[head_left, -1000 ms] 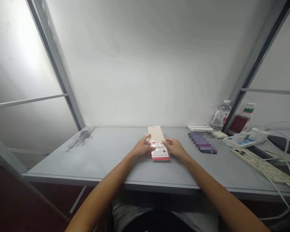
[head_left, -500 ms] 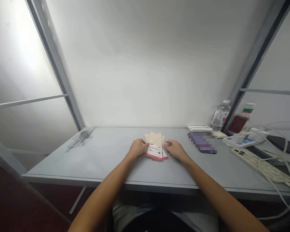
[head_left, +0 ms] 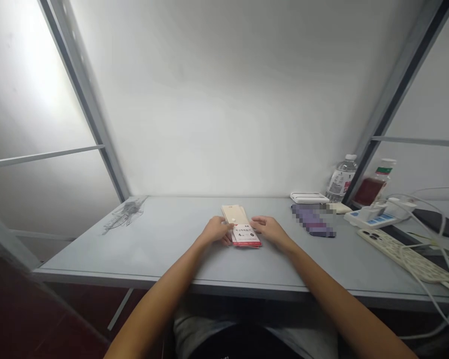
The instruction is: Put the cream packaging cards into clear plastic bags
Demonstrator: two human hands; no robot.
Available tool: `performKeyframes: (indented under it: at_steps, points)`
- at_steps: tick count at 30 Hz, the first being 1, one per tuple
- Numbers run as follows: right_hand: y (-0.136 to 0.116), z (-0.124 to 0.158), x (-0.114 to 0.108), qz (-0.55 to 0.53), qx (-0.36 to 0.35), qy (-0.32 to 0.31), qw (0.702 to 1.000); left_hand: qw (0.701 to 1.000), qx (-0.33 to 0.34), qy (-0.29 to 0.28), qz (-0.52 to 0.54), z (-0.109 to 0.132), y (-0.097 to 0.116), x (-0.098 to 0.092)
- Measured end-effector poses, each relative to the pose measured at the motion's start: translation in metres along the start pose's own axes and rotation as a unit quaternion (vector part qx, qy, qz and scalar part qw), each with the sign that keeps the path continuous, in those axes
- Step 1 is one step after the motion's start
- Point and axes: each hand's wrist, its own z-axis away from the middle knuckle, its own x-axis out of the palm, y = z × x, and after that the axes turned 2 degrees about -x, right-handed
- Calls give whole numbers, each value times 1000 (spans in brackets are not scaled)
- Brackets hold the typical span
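Cream card packet (head_left: 233, 215) lies skewed over a white, red-edged printed packet (head_left: 246, 236) – two flat packets can be counted, though the stack may hide more – on a grey desk (head_left: 164, 254), between both hands. The left hand (head_left: 215, 231) sits against the stack's left side, its fingers (head_left: 228, 227) loosely curled at the edge; the right hand (head_left: 269, 230) lies just beside the right edge, also relaxed. Whether either one grips cannot be told. Off to the right are one blurred phone (head_left: 313, 221), one flat white box (head_left: 309, 198), one water bottle (head_left: 341, 178), one red-labelled bottle (head_left: 369, 192), one blue-switched socket strip (head_left: 370, 218) and one cream power strip (head_left: 404, 257).
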Motion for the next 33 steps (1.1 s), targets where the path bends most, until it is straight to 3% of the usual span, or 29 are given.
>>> performKeyframes:
  at_steps: [4,9,12,16,21,28,33]
  points:
    - [-1,1,1,5,-20,-8,1000,998,11,10,-58,-1,-2,-1]
    - [-6,4,-3,123,-64,42,989,971,70,177,-145,1,1,-12]
    - [-9,4,-6,124,-50,45,990,967,77,203,-134,2,3,-23]
    - [-10,4,-7,111,-32,22,993,966,72,195,-153,1,1,-28]
    - [-10,6,-5,123,-25,17,992,974,53,137,-174,-4,-6,-15]
    - [-14,9,-4,143,-27,4,989,994,-4,61,-89,-8,-8,-8]
    - [-11,7,-3,140,-16,-3,990,996,-19,48,-74,-8,-8,-8]
